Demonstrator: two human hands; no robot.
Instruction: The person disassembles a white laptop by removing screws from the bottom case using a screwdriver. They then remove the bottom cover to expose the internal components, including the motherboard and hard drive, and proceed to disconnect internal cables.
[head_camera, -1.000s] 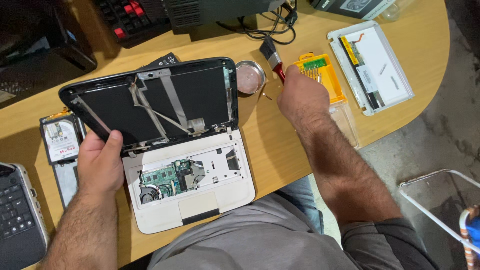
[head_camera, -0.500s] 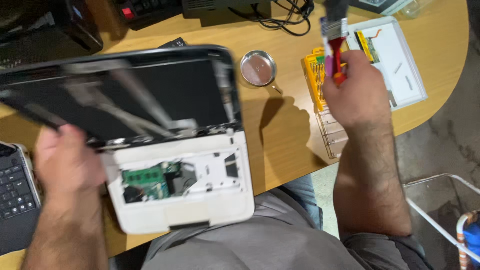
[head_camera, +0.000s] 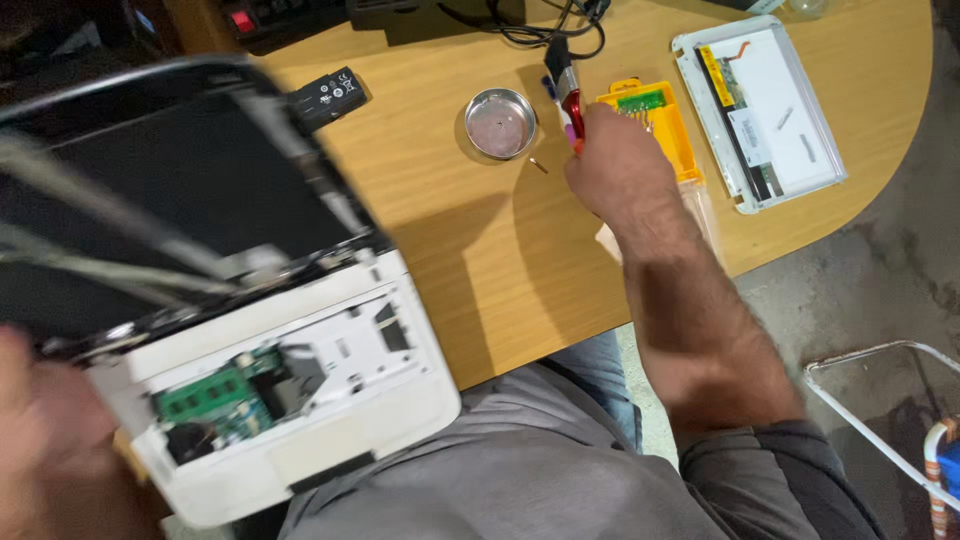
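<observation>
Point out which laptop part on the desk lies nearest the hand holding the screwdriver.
The detached white-framed screen panel lying flat at the desk's far right, just beyond the yellow bit case; the opened white laptop sits far from the right hand.

Person wears a grey T-shirt (head_camera: 500, 470), short sleeve ending above the elbow. Blue jeans (head_camera: 600, 370) visible at lap. Right hand (head_camera: 620, 165) bare, forearm hairy; left hand (head_camera: 40, 440) bare, blurred. No gloves, watch or rings seen.
</observation>
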